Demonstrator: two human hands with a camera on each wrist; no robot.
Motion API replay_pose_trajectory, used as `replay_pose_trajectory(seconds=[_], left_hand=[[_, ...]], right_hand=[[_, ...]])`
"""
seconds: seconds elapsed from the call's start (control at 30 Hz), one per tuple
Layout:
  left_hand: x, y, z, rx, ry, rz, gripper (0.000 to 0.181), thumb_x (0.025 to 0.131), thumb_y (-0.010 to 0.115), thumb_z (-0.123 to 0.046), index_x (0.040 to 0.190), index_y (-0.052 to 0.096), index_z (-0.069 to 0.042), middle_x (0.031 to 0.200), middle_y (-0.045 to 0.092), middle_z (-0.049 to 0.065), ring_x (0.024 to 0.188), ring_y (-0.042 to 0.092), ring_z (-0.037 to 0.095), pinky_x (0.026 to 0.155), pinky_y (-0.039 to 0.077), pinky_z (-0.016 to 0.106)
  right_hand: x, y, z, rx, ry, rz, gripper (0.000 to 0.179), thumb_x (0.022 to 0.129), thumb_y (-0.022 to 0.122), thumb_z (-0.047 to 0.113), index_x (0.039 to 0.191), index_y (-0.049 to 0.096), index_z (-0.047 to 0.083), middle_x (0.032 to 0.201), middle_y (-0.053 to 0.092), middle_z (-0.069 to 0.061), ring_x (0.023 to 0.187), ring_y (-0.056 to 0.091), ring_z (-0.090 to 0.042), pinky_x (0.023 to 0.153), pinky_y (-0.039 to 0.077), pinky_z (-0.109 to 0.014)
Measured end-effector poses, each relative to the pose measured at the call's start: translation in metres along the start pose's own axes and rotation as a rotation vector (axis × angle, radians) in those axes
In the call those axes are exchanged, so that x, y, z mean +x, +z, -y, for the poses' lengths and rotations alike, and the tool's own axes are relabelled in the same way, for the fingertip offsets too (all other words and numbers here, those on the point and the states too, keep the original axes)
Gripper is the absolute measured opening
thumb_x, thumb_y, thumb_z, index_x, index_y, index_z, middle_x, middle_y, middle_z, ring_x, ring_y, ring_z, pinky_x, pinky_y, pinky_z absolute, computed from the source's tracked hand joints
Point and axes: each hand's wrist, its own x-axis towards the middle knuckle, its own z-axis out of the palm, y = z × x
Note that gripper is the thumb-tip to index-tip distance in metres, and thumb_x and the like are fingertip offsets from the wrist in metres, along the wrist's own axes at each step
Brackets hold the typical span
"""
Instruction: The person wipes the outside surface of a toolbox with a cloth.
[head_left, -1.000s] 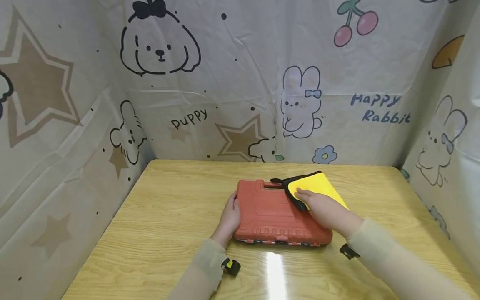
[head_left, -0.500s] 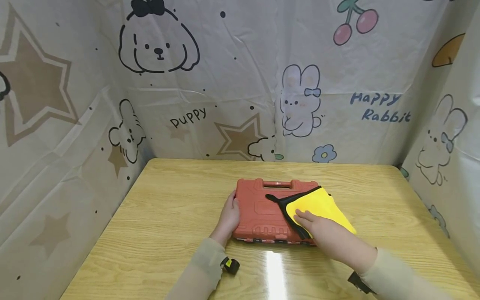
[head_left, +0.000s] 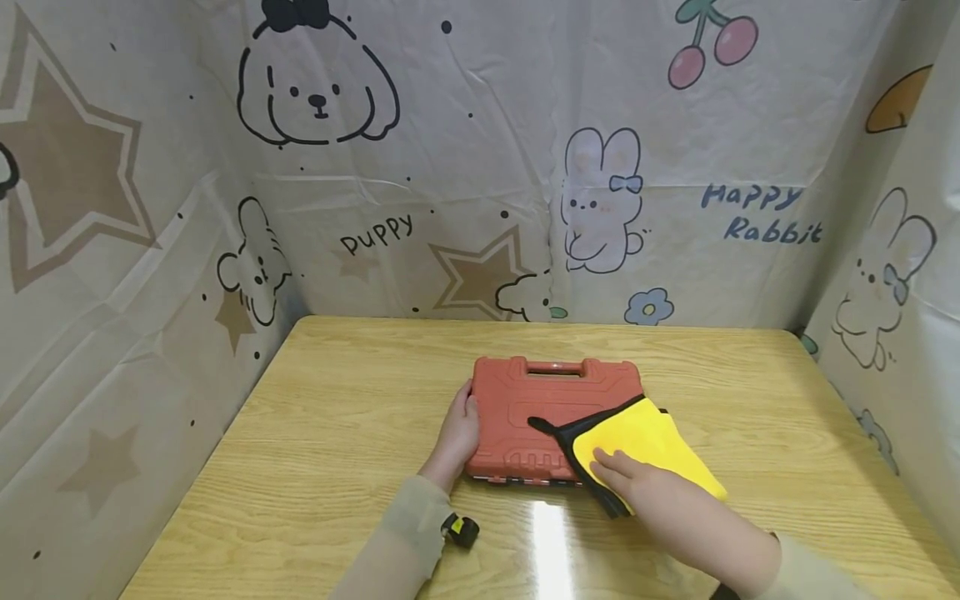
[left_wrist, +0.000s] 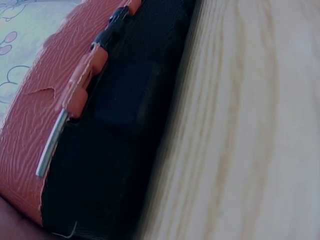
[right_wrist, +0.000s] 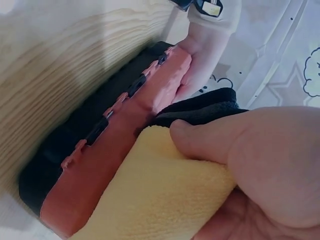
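Observation:
A red case (head_left: 495,408) with a carry handle on its far side lies flat on the table. My left hand (head_left: 455,433) grips its left side, thumb at the upper edge. A folded yellow cloth (head_left: 667,437) with black edging and a small black loop drapes across the case's right part and past its near edge. My right hand (head_left: 660,496) lies over the cloth and holds it, the thumb (right_wrist: 187,140) against the fabric in the right wrist view. The case's black lower half (left_wrist: 115,150) and hinge side show in the left wrist view.
The wood-grain table (head_left: 337,400) spreads around the case, with a bright reflection near the front. A printed curtain (head_left: 465,167) encloses the back and both sides. Small black cameras, like the one on the left wrist (head_left: 461,531), sit at the wrists.
My right hand has slid the cloth from the case's handle end toward me, past the near edge, baring the handle and upper right part. The left hand and case have stayed put.

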Motion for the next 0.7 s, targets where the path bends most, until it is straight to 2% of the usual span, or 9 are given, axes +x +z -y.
replay_pose_trajectory(seconds=[0.13, 0.23, 0.33, 0.43, 0.53, 0.63, 0.7], left_hand=[[0.0001, 0.0000, 0.0001, 0.003, -0.008, -0.001, 0.053, 0.114, 0.025, -0.022, 0.164, 0.022, -0.006, 0.168, 0.024, 0.022, 0.156, 0.020, 0.043, 0.127, 0.018, 0.060], [0.0004, -0.0003, 0.0004, 0.006, -0.009, 0.000, 0.053, 0.114, 0.025, -0.022, 0.164, 0.022, -0.006, 0.169, 0.024, 0.022, 0.156, 0.020, 0.042, 0.127, 0.018, 0.060], [0.0008, -0.0009, 0.0006, 0.015, -0.004, -0.001, 0.053, 0.114, 0.025, -0.022, 0.164, 0.022, -0.006, 0.168, 0.025, 0.022, 0.156, 0.020, 0.042, 0.127, 0.018, 0.060], [0.0013, -0.0013, 0.0013, 0.021, 0.001, -0.001, 0.052, 0.114, 0.025, -0.022, 0.164, 0.023, -0.007, 0.168, 0.025, 0.022, 0.156, 0.021, 0.042, 0.127, 0.019, 0.060], [0.0012, -0.0015, 0.0016, 0.020, 0.005, 0.002, 0.053, 0.114, 0.025, -0.022, 0.164, 0.023, -0.007, 0.168, 0.025, 0.022, 0.156, 0.020, 0.042, 0.127, 0.019, 0.060], [0.0010, -0.0015, 0.0014, 0.023, 0.006, 0.003, 0.052, 0.114, 0.026, -0.022, 0.164, 0.023, -0.007, 0.168, 0.026, 0.022, 0.156, 0.021, 0.042, 0.127, 0.019, 0.060], [0.0010, -0.0015, 0.0012, 0.026, 0.010, 0.000, 0.052, 0.114, 0.026, -0.022, 0.164, 0.024, -0.007, 0.168, 0.026, 0.022, 0.156, 0.021, 0.042, 0.127, 0.019, 0.060]], right_hand=[[-0.0042, 0.0010, 0.0013, -0.008, -0.007, 0.010, 0.068, 0.084, 0.064, -0.023, 0.145, 0.058, 0.006, 0.146, 0.060, -0.014, 0.127, 0.064, -0.032, 0.053, 0.049, -0.021], [-0.0064, 0.0002, 0.0015, 0.023, 0.002, 0.031, 0.069, 0.083, 0.063, -0.024, 0.145, 0.058, 0.007, 0.146, 0.060, -0.013, 0.122, 0.066, -0.031, 0.051, 0.045, -0.019], [-0.0076, -0.0007, 0.0012, 0.071, 0.010, 0.034, 0.070, 0.083, 0.062, -0.025, 0.145, 0.058, 0.007, 0.145, 0.061, -0.015, 0.112, 0.069, -0.031, 0.048, 0.038, -0.018], [-0.0070, -0.0009, -0.0007, 0.132, 0.013, 0.019, 0.069, 0.083, 0.060, -0.025, 0.145, 0.059, 0.006, 0.144, 0.061, -0.018, 0.102, 0.071, -0.032, 0.048, 0.037, -0.019], [-0.0052, -0.0017, -0.0031, 0.200, 0.026, 0.016, 0.068, 0.084, 0.058, -0.025, 0.144, 0.059, 0.006, 0.144, 0.061, -0.019, 0.083, 0.071, -0.026, 0.049, 0.037, -0.020], [-0.0028, -0.0031, -0.0055, 0.252, 0.060, 0.029, 0.069, 0.085, 0.055, -0.025, 0.145, 0.059, 0.008, 0.146, 0.060, -0.018, 0.076, 0.069, -0.023, 0.049, 0.037, -0.021], [-0.0002, -0.0038, -0.0080, 0.277, 0.090, 0.038, 0.069, 0.086, 0.054, -0.025, 0.146, 0.059, 0.009, 0.147, 0.059, -0.017, 0.082, 0.070, -0.025, 0.050, 0.037, -0.022]])
